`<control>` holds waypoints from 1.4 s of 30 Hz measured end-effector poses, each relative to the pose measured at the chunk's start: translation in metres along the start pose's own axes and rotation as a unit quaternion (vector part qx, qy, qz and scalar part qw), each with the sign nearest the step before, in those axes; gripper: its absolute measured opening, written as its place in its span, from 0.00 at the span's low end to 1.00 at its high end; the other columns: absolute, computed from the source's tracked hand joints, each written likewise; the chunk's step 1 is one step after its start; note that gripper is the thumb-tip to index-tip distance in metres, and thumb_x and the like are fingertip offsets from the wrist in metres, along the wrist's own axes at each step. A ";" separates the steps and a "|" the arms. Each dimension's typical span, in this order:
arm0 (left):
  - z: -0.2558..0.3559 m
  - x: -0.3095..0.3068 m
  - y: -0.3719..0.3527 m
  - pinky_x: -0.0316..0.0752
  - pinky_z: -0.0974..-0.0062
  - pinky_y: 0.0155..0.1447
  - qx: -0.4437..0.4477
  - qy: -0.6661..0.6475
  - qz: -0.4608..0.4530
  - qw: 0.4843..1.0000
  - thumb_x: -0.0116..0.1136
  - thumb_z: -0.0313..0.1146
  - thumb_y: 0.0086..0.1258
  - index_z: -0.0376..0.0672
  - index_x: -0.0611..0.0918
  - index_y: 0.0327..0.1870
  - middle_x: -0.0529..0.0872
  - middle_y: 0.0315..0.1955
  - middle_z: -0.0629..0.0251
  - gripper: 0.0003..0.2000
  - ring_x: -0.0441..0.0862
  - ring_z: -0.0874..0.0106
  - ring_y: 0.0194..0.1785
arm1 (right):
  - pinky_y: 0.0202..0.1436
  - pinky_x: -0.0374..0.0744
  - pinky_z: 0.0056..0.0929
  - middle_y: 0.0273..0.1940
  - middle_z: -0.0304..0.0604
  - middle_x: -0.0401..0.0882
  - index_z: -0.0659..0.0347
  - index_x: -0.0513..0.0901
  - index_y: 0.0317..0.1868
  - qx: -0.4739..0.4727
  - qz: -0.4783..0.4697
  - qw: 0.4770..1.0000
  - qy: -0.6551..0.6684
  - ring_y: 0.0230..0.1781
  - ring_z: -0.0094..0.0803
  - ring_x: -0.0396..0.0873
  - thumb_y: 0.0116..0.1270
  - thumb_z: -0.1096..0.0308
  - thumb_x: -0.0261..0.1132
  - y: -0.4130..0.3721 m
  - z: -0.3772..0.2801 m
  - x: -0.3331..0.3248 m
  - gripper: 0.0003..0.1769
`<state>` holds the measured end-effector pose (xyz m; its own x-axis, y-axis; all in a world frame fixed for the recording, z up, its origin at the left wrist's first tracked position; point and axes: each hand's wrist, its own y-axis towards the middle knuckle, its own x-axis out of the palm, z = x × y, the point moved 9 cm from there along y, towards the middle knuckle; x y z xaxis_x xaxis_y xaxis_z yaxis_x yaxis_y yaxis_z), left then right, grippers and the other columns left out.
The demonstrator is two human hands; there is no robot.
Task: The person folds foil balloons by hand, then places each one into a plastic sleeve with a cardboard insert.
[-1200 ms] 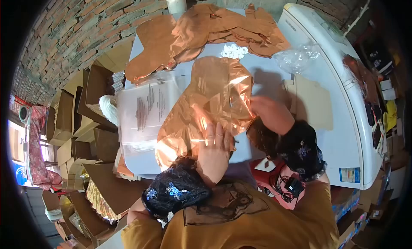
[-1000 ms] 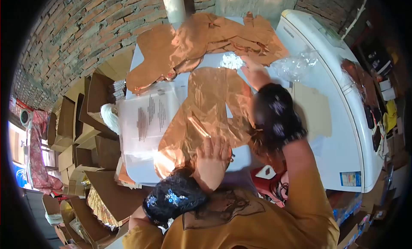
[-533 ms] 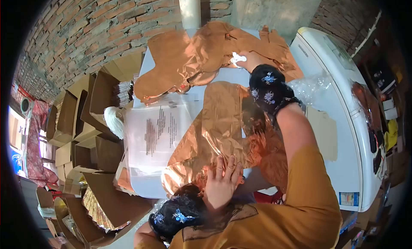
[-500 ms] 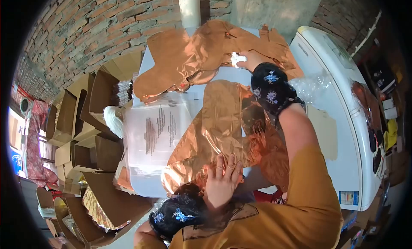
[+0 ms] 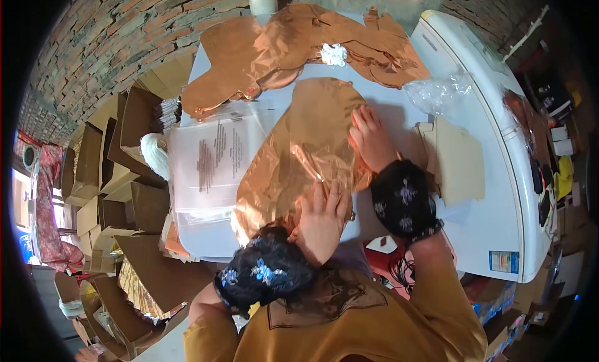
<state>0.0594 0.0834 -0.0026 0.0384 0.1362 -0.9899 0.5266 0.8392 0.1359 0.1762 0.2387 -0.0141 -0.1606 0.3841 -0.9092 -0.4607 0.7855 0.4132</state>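
Observation:
A flat, uninflated copper-coloured foil balloon [image 5: 299, 140] lies folded in front of me on the pale table. My left hand [image 5: 321, 221] rests flat on its near end, fingers stretched out. Along its right edge lies my right hand [image 5: 372, 139], fingers extended and pressing on the foil; the thumb is hidden. Farther back, more flat copper foil balloons [image 5: 249, 62] spread across the table's far side. A small bundle of white loops [image 5: 334, 54] sits at their front edge, apart from both hands.
Clear printed bags [image 5: 209, 159] are stacked at the left, beside a hank of white string [image 5: 155, 155]. Several open cardboard boxes [image 5: 134, 212] crowd the left side. A white appliance [image 5: 499, 175] lies at the right, with crumpled clear plastic [image 5: 440, 93] and beige card [image 5: 458, 159].
My right hand has left the white bundle and come back to the near balloon's right edge. The foil that spread out to the right is now folded in. My left hand stays flat.

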 end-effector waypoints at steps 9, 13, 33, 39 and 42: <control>-0.004 0.015 0.040 0.66 0.44 0.66 -0.025 -0.001 0.021 0.999 0.52 0.51 0.73 0.53 0.70 0.73 0.69 0.73 0.58 0.29 0.64 0.50 0.74 | 0.76 0.55 0.61 0.76 0.58 0.60 0.60 0.70 0.70 0.098 -0.077 0.973 0.192 0.78 0.63 0.52 0.79 0.53 0.50 0.035 0.056 0.039 0.27; -0.012 0.017 0.039 0.64 0.42 0.68 -0.017 -0.023 0.011 1.000 0.50 0.54 0.75 0.52 0.69 0.74 0.66 0.75 0.57 0.30 0.62 0.49 0.76 | 0.73 0.61 0.57 0.72 0.55 0.66 0.58 0.73 0.66 0.076 -0.031 0.978 0.189 0.74 0.57 0.60 0.79 0.53 0.49 0.034 0.051 0.026 0.25; -0.052 0.008 -0.006 0.53 0.46 0.77 0.028 -0.065 0.036 0.997 0.48 0.64 0.71 0.49 0.66 0.76 0.64 0.75 0.51 0.38 0.59 0.52 0.78 | 0.75 0.65 0.49 0.68 0.53 0.71 0.65 0.73 0.68 0.066 -0.006 0.987 0.147 0.72 0.56 0.65 0.75 0.64 0.59 -0.099 -0.029 -0.061 0.25; -0.040 0.007 -0.004 0.57 0.43 0.74 0.003 -0.041 0.045 0.998 0.48 0.64 0.71 0.51 0.67 0.76 0.65 0.74 0.52 0.37 0.62 0.52 0.77 | 0.75 0.64 0.49 0.69 0.54 0.71 0.65 0.72 0.68 0.080 0.015 0.978 0.191 0.72 0.57 0.65 0.74 0.63 0.60 -0.106 -0.028 -0.057 0.26; -0.033 0.006 -0.006 0.58 0.42 0.73 -0.003 -0.042 0.035 0.999 0.48 0.64 0.71 0.52 0.67 0.76 0.66 0.74 0.52 0.37 0.63 0.52 0.76 | 0.76 0.63 0.50 0.69 0.53 0.70 0.66 0.72 0.68 0.072 0.015 0.979 0.190 0.72 0.57 0.65 0.74 0.63 0.60 -0.106 -0.029 -0.059 0.26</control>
<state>0.0283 0.0968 -0.0080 0.1458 0.1503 -0.9778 0.5156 0.8320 0.2048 0.2095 0.1189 -0.0059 -0.4977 0.2205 -0.8388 -0.3278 0.8476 0.4173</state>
